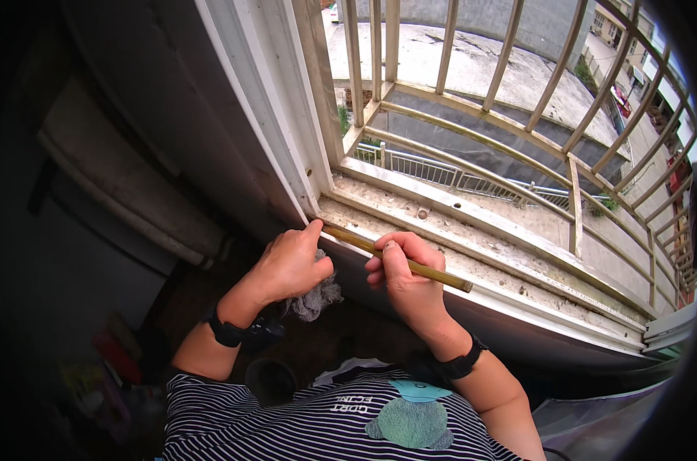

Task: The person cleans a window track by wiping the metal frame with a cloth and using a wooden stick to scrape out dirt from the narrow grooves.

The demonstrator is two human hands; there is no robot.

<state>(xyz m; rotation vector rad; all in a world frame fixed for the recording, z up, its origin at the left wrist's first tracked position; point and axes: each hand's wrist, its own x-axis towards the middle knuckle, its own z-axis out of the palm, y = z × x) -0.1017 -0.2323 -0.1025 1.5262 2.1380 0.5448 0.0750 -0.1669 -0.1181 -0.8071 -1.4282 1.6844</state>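
Observation:
My right hand (409, 268) grips a thin yellowish-brown stick (441, 276), slanting along the inner edge of the window track. The stick's far end reaches the left corner of the white window frame (279, 104). At that corner my left hand (291, 262) has its index finger extended against the frame, close to the stick's tip. A crumpled grey rag (317, 294) hangs below the left palm, held in its curled fingers. Dirt and grit lie along the sliding-window track (487, 274), where a small round piece (423, 213) rests on the outer ledge.
Metal security bars (498, 57) enclose the outside of the window, with a paved yard and a railing (435, 173) below. A dark round container (270, 380) stands beneath my left arm. Pale sheeting (602, 423) lies at the lower right.

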